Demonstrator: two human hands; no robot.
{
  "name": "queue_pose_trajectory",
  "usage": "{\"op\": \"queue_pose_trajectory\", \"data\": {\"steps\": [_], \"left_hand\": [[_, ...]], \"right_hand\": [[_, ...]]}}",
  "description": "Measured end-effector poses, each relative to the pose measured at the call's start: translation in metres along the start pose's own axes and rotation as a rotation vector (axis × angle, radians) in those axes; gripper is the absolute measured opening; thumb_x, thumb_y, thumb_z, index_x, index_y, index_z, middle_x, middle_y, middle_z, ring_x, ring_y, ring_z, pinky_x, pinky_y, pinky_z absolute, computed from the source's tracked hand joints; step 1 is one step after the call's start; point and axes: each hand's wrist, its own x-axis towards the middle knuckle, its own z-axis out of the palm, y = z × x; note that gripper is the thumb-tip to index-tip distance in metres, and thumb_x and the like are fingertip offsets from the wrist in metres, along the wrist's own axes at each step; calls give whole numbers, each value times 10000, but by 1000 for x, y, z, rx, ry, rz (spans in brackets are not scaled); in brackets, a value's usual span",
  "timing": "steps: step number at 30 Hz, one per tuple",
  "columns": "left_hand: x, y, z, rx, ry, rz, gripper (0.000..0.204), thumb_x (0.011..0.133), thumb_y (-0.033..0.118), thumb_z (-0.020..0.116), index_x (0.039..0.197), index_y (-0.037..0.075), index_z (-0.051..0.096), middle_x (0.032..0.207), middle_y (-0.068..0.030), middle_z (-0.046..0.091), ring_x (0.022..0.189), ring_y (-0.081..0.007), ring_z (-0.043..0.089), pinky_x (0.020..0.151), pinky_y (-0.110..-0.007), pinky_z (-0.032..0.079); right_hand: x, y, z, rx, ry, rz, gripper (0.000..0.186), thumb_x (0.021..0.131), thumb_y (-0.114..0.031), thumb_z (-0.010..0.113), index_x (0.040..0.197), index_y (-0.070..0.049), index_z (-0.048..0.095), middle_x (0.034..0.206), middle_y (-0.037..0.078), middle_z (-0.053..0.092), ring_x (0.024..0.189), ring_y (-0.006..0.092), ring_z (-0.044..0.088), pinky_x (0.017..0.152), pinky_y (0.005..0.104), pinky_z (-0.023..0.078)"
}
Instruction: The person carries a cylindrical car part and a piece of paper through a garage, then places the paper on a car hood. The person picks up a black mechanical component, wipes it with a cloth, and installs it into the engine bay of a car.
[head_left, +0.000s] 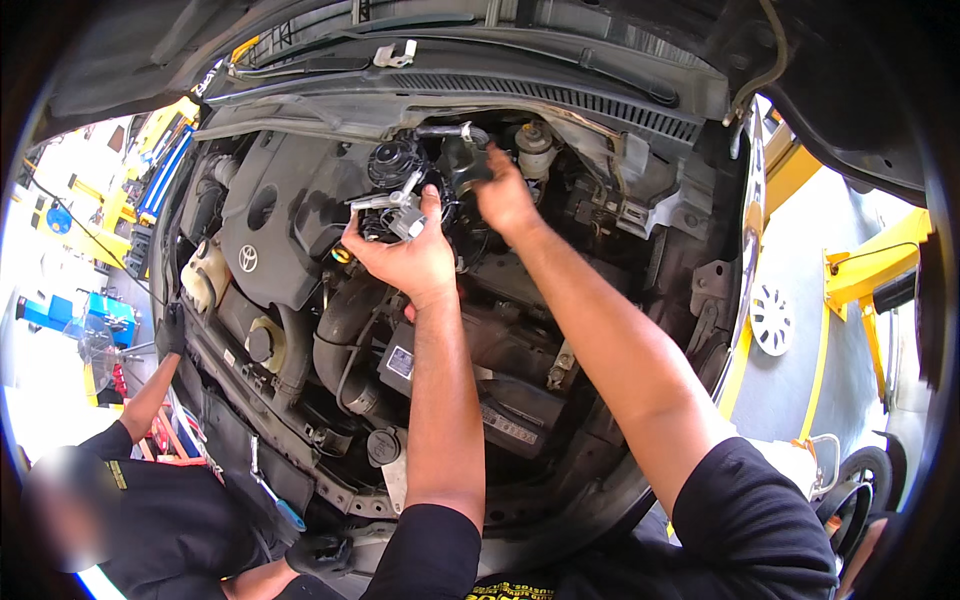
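Left hand [405, 255]: closed around a small silver metal fitting [398, 205] at the rear of the engine bay, thumb up against it.
Right hand [503, 195]: reached in just beside the left, fingers curled onto a dark part behind the fitting; whether it gripped or only pressed could not be told.
Fitting: sat just below a black round cap [395, 160], near a pale fluid reservoir [535, 148].
Engine cover [275, 215]: grey, lay to the left of both hands.
Battery [480, 385]: black, lay below the forearms.
Hood: stood raised overhead.
Co-worker: in a black shirt at lower left, one gloved hand [172, 330] rested on the car's front edge.
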Motion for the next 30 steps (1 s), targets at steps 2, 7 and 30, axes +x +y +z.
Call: {"op": "queue_pose_trajectory", "data": {"steps": [2, 7, 30], "left_hand": [[-2, 2, 4, 26, 4, 19, 764, 676, 100, 965, 1212, -37, 440, 1133, -165, 588, 988, -219, 620, 869, -350, 560], [-6, 15, 7, -57, 82, -135, 784, 661, 173, 983, 1186, -43, 443, 1122, -179, 579, 980, -252, 617, 867, -377, 560], [15, 22, -56, 97, -6, -195, 778, 539, 162, 910, 1185, 50, 490, 1152, -176, 547, 1125, -385, 558, 949, -454, 486]], "right_hand": [[1, 6, 3, 20, -4, -128, 721, 875, -81, 588, 1531, 74, 333, 1501, 305, 465, 1419, 365, 460, 1171, 365, 363], [21, -2, -6, -226, -135, -180, 744, 870, -74, 575, 1566, -2, 322, 1542, 255, 441, 1418, 392, 449, 1184, 369, 345], [-131, -150, -34, -246, -527, -693, 327, 945, 29, 612, 1268, -22, 632, 1059, 68, 698, 931, 112, 633, 798, 288, 504]]}}
